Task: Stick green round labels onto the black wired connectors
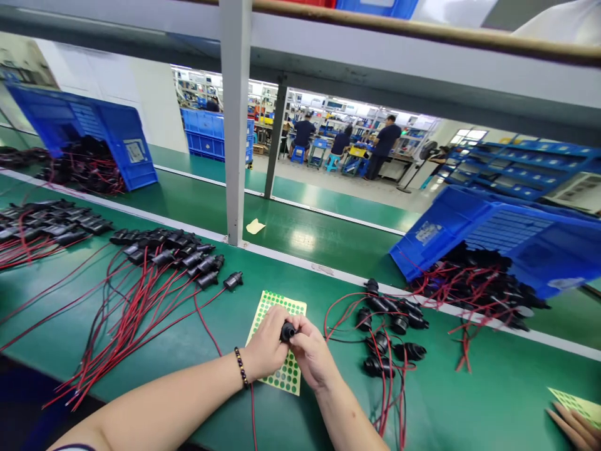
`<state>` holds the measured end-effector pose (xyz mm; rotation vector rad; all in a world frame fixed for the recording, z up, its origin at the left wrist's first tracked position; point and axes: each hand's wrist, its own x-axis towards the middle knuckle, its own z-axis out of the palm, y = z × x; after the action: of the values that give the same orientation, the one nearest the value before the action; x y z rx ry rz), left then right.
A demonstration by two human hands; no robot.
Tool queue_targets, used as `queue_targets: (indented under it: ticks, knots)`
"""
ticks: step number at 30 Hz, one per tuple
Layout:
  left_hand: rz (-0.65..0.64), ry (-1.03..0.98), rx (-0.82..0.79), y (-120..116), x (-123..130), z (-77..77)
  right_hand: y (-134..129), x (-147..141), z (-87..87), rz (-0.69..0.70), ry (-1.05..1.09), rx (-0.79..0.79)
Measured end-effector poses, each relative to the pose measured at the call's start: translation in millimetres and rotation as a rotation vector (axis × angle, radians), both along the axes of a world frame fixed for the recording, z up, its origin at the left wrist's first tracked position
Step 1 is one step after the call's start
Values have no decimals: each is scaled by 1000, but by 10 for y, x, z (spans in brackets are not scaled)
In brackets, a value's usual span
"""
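Left hand clasps black connector, right hand pinches its end over sticker sheet — fine handling — next move likely wants steadiness.

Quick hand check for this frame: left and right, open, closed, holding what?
Left hand: closed around a black connector.
Right hand: fingertips at the connector's end; whether they grip it can't be told.

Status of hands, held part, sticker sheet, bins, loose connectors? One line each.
Black connector: held up
Left hand: closed around black connector
Right hand: fingertips at black connector
Sticker sheet: partly covered by hands
Left bin: tipped over
Right bin: tipped over, wired parts spilling out
Left connectors: grouped
Right connectors: loosely clustered
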<state>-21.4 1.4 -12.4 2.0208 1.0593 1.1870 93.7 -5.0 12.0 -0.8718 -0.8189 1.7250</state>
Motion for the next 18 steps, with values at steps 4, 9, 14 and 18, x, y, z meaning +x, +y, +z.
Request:
queue_targets:
  ticks: [4, 9, 14, 18]
  knots:
    - [7, -16, -26, 12, 28, -1, 23, 45, -39, 18, -25, -10]
    - [112, 67, -49, 79, -42, 111, 52, 76, -111, -91, -138, -1]
    - [418, 189, -147, 163, -665, 355, 74, 151, -103, -221, -309, 68]
    - [665, 424, -207, 232, -1499, 467, 56, 174, -48, -218, -313, 87]
